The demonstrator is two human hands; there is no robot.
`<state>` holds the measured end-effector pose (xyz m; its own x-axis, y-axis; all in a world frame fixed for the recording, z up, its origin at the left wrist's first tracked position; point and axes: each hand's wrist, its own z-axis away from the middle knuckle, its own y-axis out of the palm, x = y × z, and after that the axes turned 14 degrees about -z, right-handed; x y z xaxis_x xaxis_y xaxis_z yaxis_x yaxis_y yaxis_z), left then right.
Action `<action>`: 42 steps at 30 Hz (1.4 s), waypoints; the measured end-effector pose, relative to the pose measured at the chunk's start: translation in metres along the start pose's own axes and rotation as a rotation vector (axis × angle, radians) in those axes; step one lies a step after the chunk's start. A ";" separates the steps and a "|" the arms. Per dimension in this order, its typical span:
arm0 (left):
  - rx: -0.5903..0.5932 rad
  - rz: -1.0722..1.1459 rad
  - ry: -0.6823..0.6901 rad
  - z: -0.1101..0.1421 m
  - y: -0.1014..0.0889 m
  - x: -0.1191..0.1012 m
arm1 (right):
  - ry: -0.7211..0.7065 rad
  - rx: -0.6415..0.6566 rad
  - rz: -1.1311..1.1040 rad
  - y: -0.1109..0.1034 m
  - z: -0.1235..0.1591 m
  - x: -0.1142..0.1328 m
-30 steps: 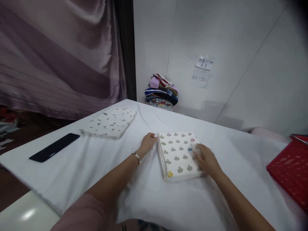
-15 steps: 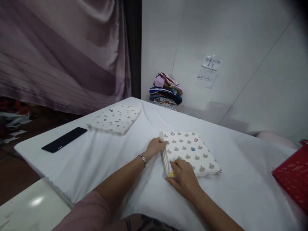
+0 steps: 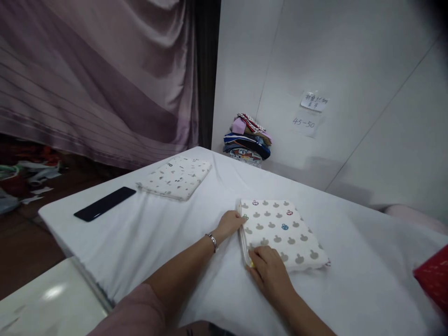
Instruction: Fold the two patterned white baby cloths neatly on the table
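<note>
A folded white cloth with grey and coloured rabbit shapes (image 3: 284, 232) lies on the white-covered table (image 3: 182, 242). My left hand (image 3: 231, 223), a bracelet on its wrist, grips the cloth's left folded edge near the far corner, fingers curled round it. My right hand (image 3: 269, 270) rests on the near left corner of the same cloth, fingers bent over the edge and pressing down.
A second folded cloth with small dark prints (image 3: 175, 178) lies farther left on the table. A black phone (image 3: 104, 203) sits near the left edge. A stack of folded fabrics (image 3: 248, 142) stands by the wall. A red box (image 3: 434, 280) is at the right edge.
My right hand has slid from the cloth's right side to its near left corner. My left hand stays at the left edge. The view has shifted to the left.
</note>
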<state>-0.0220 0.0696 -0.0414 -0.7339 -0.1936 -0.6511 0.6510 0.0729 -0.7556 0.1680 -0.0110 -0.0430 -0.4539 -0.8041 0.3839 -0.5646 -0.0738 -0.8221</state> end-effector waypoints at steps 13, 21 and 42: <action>-0.077 -0.073 -0.026 -0.008 0.001 -0.012 | -0.068 -0.063 -0.029 0.008 0.003 0.002; -0.074 -0.144 -0.035 -0.005 0.003 -0.005 | -0.114 -0.072 -0.080 0.008 0.007 0.003; -0.052 -0.247 -0.117 -0.040 -0.007 -0.009 | 0.004 0.048 -0.112 0.003 0.003 0.010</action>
<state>-0.0275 0.1103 -0.0335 -0.8396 -0.3237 -0.4362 0.4421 0.0593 -0.8950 0.1640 -0.0214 -0.0429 -0.3926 -0.7868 0.4762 -0.5782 -0.1915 -0.7931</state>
